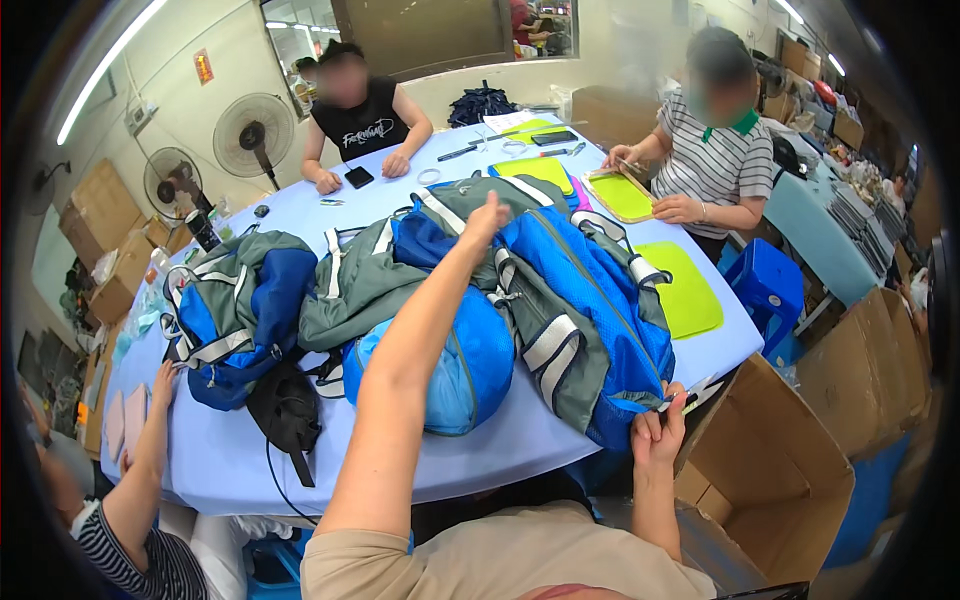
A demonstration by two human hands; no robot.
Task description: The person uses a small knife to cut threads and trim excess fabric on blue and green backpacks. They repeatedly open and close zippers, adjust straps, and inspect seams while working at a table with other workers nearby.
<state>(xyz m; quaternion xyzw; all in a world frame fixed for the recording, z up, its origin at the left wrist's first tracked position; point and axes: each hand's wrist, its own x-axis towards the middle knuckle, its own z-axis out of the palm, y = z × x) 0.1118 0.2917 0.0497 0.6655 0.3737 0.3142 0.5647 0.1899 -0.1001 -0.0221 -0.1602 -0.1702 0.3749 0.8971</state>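
We note white lettering on a black shirt (375, 128). Right hand (657, 436) pinches the blue-grey bag's (597, 292) near end; bag lies on table (500, 468). Left hand (486, 219), beyond: grip, we cannot tell.

Cream wall (230, 70) beyond a pale-blue surface (200, 450)

Past the far edge, a window (290, 30) is partly filled by a dark panel (430, 40). A fluorescent tube (110, 70) glows high on the left. Pedestal fans (252, 135) stand behind the far left corner, near cardboard boxes (125, 275). A blue plastic stool (765, 290) sits beside the right edge, a teal side table (815, 215) beyond; an open carton (770, 420) stands at the near right corner.
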